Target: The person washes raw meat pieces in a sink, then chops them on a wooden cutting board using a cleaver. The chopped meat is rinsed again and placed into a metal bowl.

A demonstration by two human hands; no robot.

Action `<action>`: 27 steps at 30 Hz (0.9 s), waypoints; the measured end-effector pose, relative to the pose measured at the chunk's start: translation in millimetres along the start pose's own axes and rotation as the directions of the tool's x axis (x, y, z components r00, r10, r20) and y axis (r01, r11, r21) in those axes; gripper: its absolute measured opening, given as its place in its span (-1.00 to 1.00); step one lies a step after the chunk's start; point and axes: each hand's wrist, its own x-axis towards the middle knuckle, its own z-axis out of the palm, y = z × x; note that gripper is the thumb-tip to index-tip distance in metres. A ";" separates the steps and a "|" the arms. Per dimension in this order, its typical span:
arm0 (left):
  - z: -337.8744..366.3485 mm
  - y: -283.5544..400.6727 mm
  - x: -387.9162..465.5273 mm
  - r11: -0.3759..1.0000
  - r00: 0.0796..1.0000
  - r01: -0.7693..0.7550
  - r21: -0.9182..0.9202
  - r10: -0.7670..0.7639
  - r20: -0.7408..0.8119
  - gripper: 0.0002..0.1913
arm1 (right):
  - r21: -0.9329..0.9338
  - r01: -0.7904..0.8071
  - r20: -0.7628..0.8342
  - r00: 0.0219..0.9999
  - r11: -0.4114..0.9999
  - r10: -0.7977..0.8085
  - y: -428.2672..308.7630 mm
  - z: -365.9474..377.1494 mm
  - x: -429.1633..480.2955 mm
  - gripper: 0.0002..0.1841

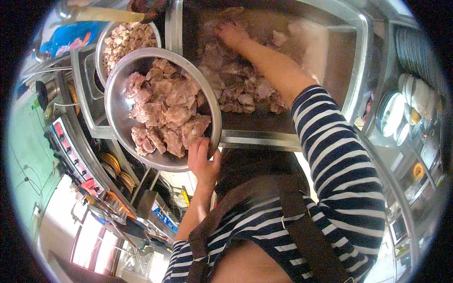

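My left hand (203,161) grips the near rim of a round stainless-steel bowl (118,118), fingers inside and over the edge. Chunks of pale brown meat (168,106), which look cooked, fill much of the bowl. The bowl lies over the left edge of a large steel sink basin (339,67) and the smaller one beside it. Inside the big basin, my right hand (230,33) reaches to the far side, among more meat chunks (242,79) in murky water. Its fingers are partly blurred, and whether they hold a piece is unclear.
Behind the bowl stands a perforated metal colander (101,60) of small pale pieces. A blue packet (69,38) lies at the upper left. White plates (391,113) and a stack of dishes (414,53) stand at the right. The sink's metal front edge (262,138) runs before my apron.
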 end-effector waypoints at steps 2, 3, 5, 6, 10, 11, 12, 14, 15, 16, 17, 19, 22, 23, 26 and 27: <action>0.4 -0.4 -0.3 1.000 1.000 -0.012 0.026 0.012 -0.002 -0.62 | 0.053 -0.046 0.089 0.995 0.998 0.041 17.1 2.7 10.5 -0.55; 0.3 -0.3 -0.2 0.999 1.000 -0.016 0.029 0.016 -0.001 -0.62 | 0.078 -0.083 0.083 0.994 0.993 0.077 25.4 1.4 13.8 -0.58; -0.4 1.0 -0.2 1.000 1.000 0.004 0.024 -0.004 0.012 -0.61 | 0.120 -0.131 0.175 0.979 0.984 0.109 41.1 -6.9 13.5 -0.61; -1.1 1.8 0.0 1.000 1.000 0.013 0.021 -0.014 0.021 -0.61 | 0.137 -0.147 0.274 0.956 0.980 0.105 49.4 -14.2 10.2 -0.62; -3.5 3.9 0.2 0.999 0.999 0.041 -0.005 -0.041 0.019 -0.65 | 0.701 -0.414 0.435 0.893 0.581 0.111 61.3 -45.5 -17.2 -0.66; -3.5 3.8 0.3 0.999 0.999 0.032 -0.010 -0.032 0.015 -0.65 | 0.741 -0.429 0.460 0.885 0.517 0.075 57.9 -52.5 -23.6 -0.64; -4.0 3.5 0.0 1.000 1.000 0.023 -0.013 -0.023 0.011 -0.65 | 0.775 -0.444 0.481 0.876 0.450 0.035 52.5 -59.5 -28.8 -0.62; -4.2 2.5 -0.3 0.999 0.999 0.033 -0.013 -0.032 0.018 -0.66 | 0.826 -0.421 0.473 0.879 0.375 -0.055 37.4 -74.4 -35.3 -0.56; -4.4 2.0 -0.4 1.000 0.999 0.021 0.000 -0.021 0.026 -0.65 | 0.787 -0.428 0.497 0.867 0.444 -0.045 29.9 -84.0 -35.9 -0.56; -4.1 1.8 -0.3 1.000 0.999 0.019 0.010 -0.020 0.038 -0.63 | 0.744 -0.433 0.520 0.854 0.509 -0.033 22.5 -94.7 -35.3 -0.55; -4.5 1.2 0.3 1.000 0.999 0.018 0.020 -0.019 0.049 -0.62 | 0.700 -0.431 0.539 0.842 0.569 -0.025 16.0 -107.4 -32.7 -0.54; -4.5 2.1 0.8 1.000 1.000 0.002 0.008 -0.002 0.008 -0.65 | 0.731 -0.181 0.164 0.983 0.658 0.087 3.4 -136.7 -18.6 -0.60; -6.2 3.8 2.1 1.000 1.000 0.007 -0.007 -0.007 0.007 -0.65 | 0.935 0.065 -0.178 0.936 0.349 0.302 -5.3 -185.6 15.0 -0.63; -7.1 4.1 2.5 1.000 1.000 -0.006 -0.020 0.006 -0.001 -0.65 | 0.884 0.199 -0.344 0.890 0.423 0.300 -9.0 -196.9 25.9 -0.65; -8.5 4.1 2.7 0.999 1.000 -0.008 -0.045 0.007 -0.009 -0.63 | 0.899 -0.072 -0.097 0.929 0.432 0.357 -27.5 -212.6 67.7 -0.58; -8.4 3.8 2.6 0.999 1.000 0.003 -0.032 -0.003 0.001 -0.63 | 0.869 -0.163 -0.011 0.938 0.468 0.348 -35.9 -209.5 78.1 -0.60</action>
